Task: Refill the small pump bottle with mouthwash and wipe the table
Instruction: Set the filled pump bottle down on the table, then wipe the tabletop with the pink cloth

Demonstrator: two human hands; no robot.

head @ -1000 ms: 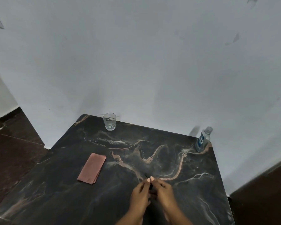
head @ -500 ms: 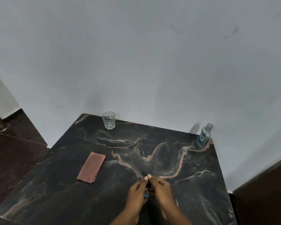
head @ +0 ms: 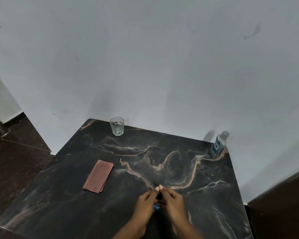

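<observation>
The bench (head: 214, 195) stands with its far edge against the wall (head: 162, 57). A glass (head: 117, 126) stands near the far left corner, a mouthwash bottle (head: 218, 145) at the far right corner. A folded cloth (head: 98, 176) lies left of centre. Near the front edge, both hands (head: 160, 202) meet around a small object, right of the cloth.

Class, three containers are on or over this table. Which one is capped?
The mouthwash bottle at the far right corner: it wears a screw cap. The glass is open-topped, and the small item between both hands is too hidden to judge.
</observation>
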